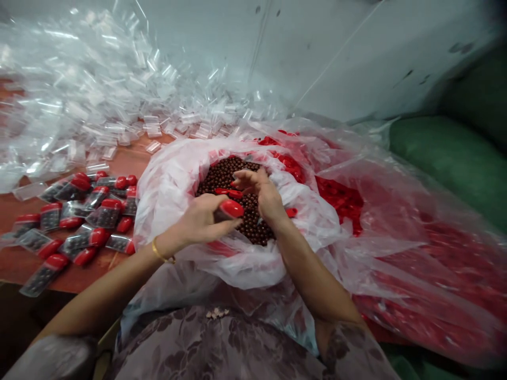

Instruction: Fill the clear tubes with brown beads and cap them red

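The left hand [204, 219] is curled closed around a red capsule [231, 209], held over the open plastic bag [170, 184] of brown beads [224, 171] in her lap. The right hand [263, 192] hovers over the beads, fingers bent and pinching, though what they grip I cannot tell. Filled packets [75, 221] lie at the desk's left edge.

Bare wooden tabletop [130, 158] lies open between the empty-bag heap [99, 89] and filled packets [79, 216].

A single head-worn camera looks forward and steeply down from close above the person's lap, facing an open plastic bag of brown beads [237, 184] with the red table's [130, 158] near edge at left.
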The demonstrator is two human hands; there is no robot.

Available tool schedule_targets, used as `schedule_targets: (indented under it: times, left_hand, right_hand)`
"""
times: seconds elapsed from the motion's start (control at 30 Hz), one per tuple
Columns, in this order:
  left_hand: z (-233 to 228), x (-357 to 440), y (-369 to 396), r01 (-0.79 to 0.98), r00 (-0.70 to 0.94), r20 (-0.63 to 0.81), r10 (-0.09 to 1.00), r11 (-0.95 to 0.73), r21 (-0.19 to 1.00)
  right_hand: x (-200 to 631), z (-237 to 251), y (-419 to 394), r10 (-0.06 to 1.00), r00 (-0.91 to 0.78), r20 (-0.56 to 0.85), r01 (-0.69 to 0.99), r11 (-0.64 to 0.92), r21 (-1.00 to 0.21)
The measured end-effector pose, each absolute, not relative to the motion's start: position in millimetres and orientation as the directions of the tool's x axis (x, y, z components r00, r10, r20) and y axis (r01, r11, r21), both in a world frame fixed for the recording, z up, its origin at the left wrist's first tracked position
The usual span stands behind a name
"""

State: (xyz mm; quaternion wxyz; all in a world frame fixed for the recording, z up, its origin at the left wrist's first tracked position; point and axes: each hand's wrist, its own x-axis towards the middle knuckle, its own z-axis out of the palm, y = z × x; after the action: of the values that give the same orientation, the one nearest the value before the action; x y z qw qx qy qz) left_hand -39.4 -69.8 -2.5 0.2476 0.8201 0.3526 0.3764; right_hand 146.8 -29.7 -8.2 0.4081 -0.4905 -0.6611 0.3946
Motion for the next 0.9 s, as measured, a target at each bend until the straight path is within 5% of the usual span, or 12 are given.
schedule_targets:
  times: [0.1,0.17,0.27,0.33,0.4,0.5,0.57,0.7,0.9]
  left_hand:
    - [-4,-87,-84,0.521,0.146,0.461,0.875,-0.465,0.716]
    - [-8,-129,-91,0.717,-0.046,0.419,0.907,-0.262,0.646]
    - [-14,-185,-95,0.954,-0.171,0.249,0.953,0.097,0.285]
    - [-14,-205,-91,0.991,-0.135,0.215,0.967,0.127,0.049]
    - [-11,-208,-84,0.999,-0.016,0.331,0.944,0.027,-0.029]
    - [4,-179,-67,0.97,0.226,0.527,0.819,-0.236,-0.049]
    - [17,-144,-50,0.879,0.438,0.535,0.723,-0.47,-0.085]
    - [32,-65,1,0.555,0.813,0.337,0.474,-0.806,-0.207]
    - [22,6,81,0.166,0.986,0.027,0.164,-0.961,-0.222]
  right_hand:
    - [162,-6,-21,0.941,-0.244,0.236,0.658,0.339,-0.672]
    - [162,-6,-21,0.909,-0.37,0.192,0.799,0.417,-0.434]
    - [150,-8,-25,0.864,-0.498,0.08,0.851,0.504,-0.15]
    - [142,-9,-27,0.864,-0.503,0.005,0.863,0.502,-0.045]
    - [141,-9,-29,0.876,-0.481,-0.025,0.876,0.481,-0.01]
    - [153,-10,-36,0.884,-0.468,0.016,0.88,0.468,-0.078]
    - [165,-12,-44,0.891,-0.446,0.08,0.872,0.453,-0.187]
    - [184,-21,-59,0.896,-0.386,0.221,0.786,0.445,-0.43]
    - [193,-30,-61,0.945,-0.205,0.254,0.661,0.325,-0.676]
